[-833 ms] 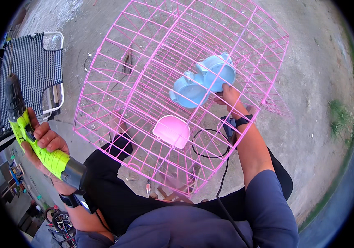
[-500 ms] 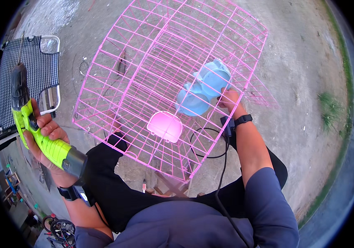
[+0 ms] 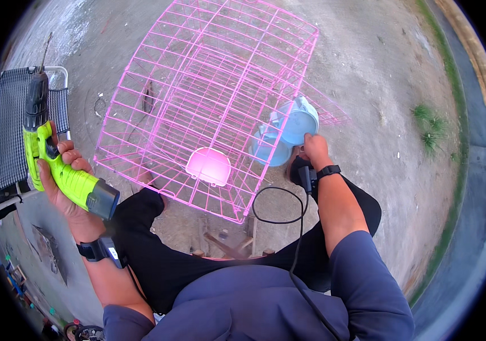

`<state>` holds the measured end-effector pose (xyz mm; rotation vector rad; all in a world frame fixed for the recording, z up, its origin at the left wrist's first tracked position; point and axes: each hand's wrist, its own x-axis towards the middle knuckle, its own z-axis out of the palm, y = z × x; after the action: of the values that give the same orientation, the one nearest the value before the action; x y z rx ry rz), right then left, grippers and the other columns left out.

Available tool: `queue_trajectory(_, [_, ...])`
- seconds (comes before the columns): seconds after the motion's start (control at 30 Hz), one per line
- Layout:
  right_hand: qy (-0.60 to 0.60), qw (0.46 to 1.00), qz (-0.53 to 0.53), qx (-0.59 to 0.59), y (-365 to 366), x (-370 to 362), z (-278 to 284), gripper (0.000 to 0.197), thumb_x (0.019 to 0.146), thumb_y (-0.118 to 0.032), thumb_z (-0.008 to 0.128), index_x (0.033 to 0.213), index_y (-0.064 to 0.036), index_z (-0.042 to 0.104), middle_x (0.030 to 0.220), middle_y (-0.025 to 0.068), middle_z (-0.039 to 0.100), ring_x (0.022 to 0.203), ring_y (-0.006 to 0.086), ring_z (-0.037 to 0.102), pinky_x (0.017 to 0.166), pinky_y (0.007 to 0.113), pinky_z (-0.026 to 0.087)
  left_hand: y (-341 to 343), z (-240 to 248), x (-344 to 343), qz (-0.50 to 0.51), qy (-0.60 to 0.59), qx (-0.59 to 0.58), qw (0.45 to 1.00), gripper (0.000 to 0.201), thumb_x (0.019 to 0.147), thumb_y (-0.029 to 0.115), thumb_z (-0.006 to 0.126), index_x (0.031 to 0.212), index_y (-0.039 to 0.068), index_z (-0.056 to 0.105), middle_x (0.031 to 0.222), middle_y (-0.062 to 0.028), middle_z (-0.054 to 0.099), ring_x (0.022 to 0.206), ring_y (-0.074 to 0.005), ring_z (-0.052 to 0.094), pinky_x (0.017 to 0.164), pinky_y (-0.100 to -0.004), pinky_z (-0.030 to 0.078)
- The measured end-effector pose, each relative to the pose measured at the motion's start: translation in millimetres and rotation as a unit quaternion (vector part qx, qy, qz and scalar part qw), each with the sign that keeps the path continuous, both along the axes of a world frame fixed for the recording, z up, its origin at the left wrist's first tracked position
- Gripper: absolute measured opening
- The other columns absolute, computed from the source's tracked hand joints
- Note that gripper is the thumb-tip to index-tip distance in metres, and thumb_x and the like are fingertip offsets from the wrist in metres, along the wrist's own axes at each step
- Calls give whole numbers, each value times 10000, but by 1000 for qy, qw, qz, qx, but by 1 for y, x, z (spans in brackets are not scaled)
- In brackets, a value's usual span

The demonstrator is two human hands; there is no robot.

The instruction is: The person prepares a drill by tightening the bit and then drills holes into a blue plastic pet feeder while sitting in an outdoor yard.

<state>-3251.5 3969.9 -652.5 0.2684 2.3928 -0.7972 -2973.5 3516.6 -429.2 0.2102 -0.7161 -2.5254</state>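
Observation:
My left hand point(image 3: 68, 165) grips a lime-green and black cordless drill point(image 3: 75, 184), its long bit pointing up and away. In front of me stands a pink wire cage point(image 3: 228, 108). At the cage's right side, my right hand point(image 3: 314, 150) is closed on the rim of a light-blue double bowl point(image 3: 299, 126). One bowl half lies mostly outside the bars; the other is partly behind them. A pink half-round cup point(image 3: 209, 165) sits at the cage's near side, behind the wires. A wire panel point(image 3: 325, 105) sticks out on the right.
A folding chair with checked fabric point(image 3: 13, 125) stands at the left, close behind the drill. A black cable point(image 3: 301, 238) loops from my right wrist down over my lap. Bare ground point(image 3: 379, 170) surrounds the cage, with a grass tuft point(image 3: 429, 126) at the right.
My right hand has drawn the blue double bowl rightward, partly out of the cage's side. The cage appears farther left and up in view. The drill stays in my left hand.

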Motion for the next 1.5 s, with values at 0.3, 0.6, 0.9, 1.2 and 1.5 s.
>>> queue_trajectory(0.3, [64, 993, -98, 25, 43, 16, 77, 399, 891, -258, 445, 943, 122, 556, 774, 209, 658, 551, 290, 677, 474, 360, 536, -6, -6, -2, -9, 7, 12, 1000, 494, 967, 289, 553, 1364, 37, 403, 1111, -147, 554, 964, -218, 626, 833, -350, 562])
queue_trajectory(0.6, [194, 970, -144, -29, 71, 17, 211, 378, 888, -265, 477, 959, 101, 544, 774, 181, 666, 562, 242, 674, 483, 312, 520, 10, -2, -6, -26, -41, -36, 998, 422, 972, 304, 543, 1208, -41, 481, 1056, -126, 616, 934, -205, 652, 819, -321, 571])
queue_trajectory(0.9, [145, 969, -57, -192, 26, 48, 312, 348, 947, -274, 478, 1058, 44, 567, 851, 150, 683, 651, 209, 693, 513, 259, 518, 65, 1, -5, -87, -64, -28, 994, 544, 884, 492, 608, 1092, -10, 576, 977, -121, 636, 874, -239, 653, 747, -344, 569])
queue_trajectory(1.2, [70, 956, 8, -285, -35, 81, 309, 328, 948, -264, 470, 1067, 16, 592, 871, 130, 694, 687, 188, 700, 567, 261, 535, 93, 11, 4, -174, -30, -7, 984, 533, 858, 450, 655, 1104, -17, 580, 985, -149, 649, 950, -309, 671, 835, -424, 564])
queue_trajectory(1.5, [28, 969, 68, -237, -75, 90, 308, 330, 906, -232, 470, 1068, 24, 598, 894, 143, 690, 670, 201, 692, 569, 287, 546, 129, 20, -7, -213, 5, 60, 975, 460, 821, 108, 698, 1220, -24, 510, 1021, -154, 643, 1167, -396, 562, 1045, -481, 427])
